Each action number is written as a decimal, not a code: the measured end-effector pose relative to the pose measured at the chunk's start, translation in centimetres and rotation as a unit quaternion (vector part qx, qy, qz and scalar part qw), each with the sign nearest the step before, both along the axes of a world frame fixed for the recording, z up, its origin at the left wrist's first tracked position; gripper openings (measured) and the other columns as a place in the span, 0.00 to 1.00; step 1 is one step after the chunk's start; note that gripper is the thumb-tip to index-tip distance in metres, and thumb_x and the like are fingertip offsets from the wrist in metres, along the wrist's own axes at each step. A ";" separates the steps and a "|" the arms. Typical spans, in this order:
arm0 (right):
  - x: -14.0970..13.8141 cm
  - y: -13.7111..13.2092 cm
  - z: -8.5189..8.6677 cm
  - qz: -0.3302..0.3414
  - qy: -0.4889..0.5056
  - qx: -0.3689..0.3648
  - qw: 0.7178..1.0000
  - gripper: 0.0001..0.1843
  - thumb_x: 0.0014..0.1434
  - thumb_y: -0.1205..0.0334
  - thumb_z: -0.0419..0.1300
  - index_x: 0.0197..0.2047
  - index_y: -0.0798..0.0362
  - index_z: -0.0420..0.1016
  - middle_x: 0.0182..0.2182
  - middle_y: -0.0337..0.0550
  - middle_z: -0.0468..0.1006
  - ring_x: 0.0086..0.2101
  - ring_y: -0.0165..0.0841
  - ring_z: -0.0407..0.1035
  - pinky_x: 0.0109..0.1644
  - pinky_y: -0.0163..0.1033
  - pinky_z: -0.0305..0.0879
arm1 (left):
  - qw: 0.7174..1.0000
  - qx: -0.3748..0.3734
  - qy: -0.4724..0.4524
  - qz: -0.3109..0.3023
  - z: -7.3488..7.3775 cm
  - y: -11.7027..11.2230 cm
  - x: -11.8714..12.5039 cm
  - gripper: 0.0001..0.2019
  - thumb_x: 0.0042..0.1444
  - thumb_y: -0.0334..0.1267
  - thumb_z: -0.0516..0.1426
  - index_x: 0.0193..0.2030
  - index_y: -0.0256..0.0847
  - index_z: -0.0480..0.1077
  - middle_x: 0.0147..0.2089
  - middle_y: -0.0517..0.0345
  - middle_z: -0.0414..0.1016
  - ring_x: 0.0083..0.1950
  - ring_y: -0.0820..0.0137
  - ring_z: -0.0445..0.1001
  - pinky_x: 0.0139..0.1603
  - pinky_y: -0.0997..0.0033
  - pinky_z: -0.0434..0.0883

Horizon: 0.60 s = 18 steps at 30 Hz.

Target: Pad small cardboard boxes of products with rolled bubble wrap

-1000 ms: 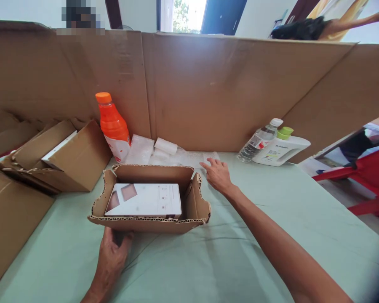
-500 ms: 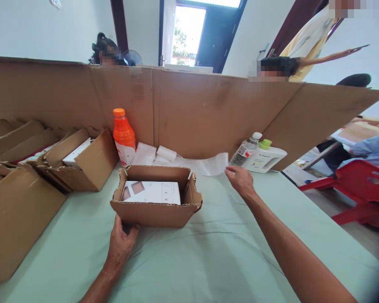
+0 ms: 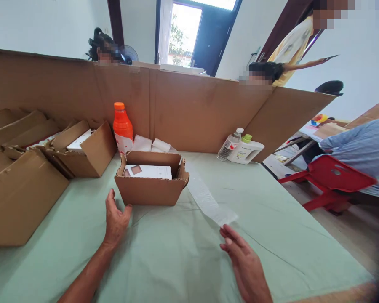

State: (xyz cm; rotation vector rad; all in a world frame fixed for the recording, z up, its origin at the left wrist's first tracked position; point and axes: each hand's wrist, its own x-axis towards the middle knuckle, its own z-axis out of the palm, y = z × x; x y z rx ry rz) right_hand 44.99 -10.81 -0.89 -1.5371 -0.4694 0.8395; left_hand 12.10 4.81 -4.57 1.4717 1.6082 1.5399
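Observation:
An open cardboard box (image 3: 151,191) stands on the green tablecloth (image 3: 177,252) with a flat white box (image 3: 148,171) inside it. My left hand (image 3: 116,219) rests open beside the box's near left corner, thumb close to the cardboard. My right hand (image 3: 244,263) is near me, its fingers pinching the end of a long strip of clear bubble wrap (image 3: 208,202). The strip runs from my fingers back past the box's right side.
An orange bottle (image 3: 122,131) and white rolls (image 3: 151,145) stand behind the box. More cardboard boxes (image 3: 82,151) lie at the left. A water bottle (image 3: 230,144) and a white jug (image 3: 246,150) sit by the tall cardboard wall (image 3: 192,109). A red chair (image 3: 331,179) and other people are beyond.
My right hand has drawn the bubble wrap strip from the back of the table toward me. My left hand has come off the box's front and opened.

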 end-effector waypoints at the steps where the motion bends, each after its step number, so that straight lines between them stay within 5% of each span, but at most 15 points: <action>1: -1.6 -1.5 -0.3 0.005 0.011 -0.010 1.000 0.29 0.43 0.46 0.74 0.47 0.50 0.85 0.53 0.53 0.81 0.57 0.51 0.71 0.45 0.45 0.75 | 0.999 0.010 0.027 0.017 0.5 -1.1 -0.3 0.40 0.56 0.38 0.60 0.73 0.38 0.49 0.71 0.36 0.57 0.72 0.50 0.58 0.70 0.46 0.61; 4: -5.8 -5.1 -1.0 0.033 0.038 -0.038 0.998 0.30 0.46 0.45 0.73 0.52 0.48 0.83 0.56 0.52 0.79 0.59 0.50 0.69 0.53 0.48 0.73 | 0.987 0.087 0.134 0.005 2.3 -5.5 -0.3 0.39 0.58 0.34 0.60 0.74 0.43 0.50 0.72 0.40 0.56 0.73 0.51 0.57 0.72 0.44 0.58; 9: -10.0 -8.4 -1.4 0.131 0.039 -0.042 0.990 0.28 0.54 0.47 0.70 0.57 0.45 0.80 0.58 0.50 0.78 0.55 0.44 0.73 0.58 0.47 0.70 | 0.919 0.148 0.252 -0.264 2.6 -12.1 2.7 0.35 0.57 0.25 0.54 0.72 0.45 0.55 0.71 0.45 0.61 0.73 0.55 0.58 0.70 0.48 0.62; 14: -11.2 -9.5 -1.0 0.212 -0.014 -0.013 0.977 0.24 0.58 0.48 0.67 0.57 0.46 0.79 0.56 0.51 0.79 0.40 0.37 0.77 0.48 0.44 0.75 | 0.865 0.150 0.230 -0.419 0.7 -13.2 6.6 0.38 0.53 0.22 0.53 0.72 0.41 0.52 0.65 0.44 0.69 0.71 0.55 0.60 0.68 0.47 0.64; 18: -11.2 -10.2 -1.1 0.237 -0.085 0.037 0.967 0.22 0.62 0.53 0.64 0.59 0.45 0.77 0.50 0.49 0.82 0.33 0.32 0.74 0.41 0.39 0.76 | 0.896 0.053 0.155 -0.413 0.7 -12.3 8.3 0.29 0.55 0.24 0.52 0.65 0.41 0.63 0.45 0.52 0.79 0.51 0.62 0.76 0.55 0.56 0.72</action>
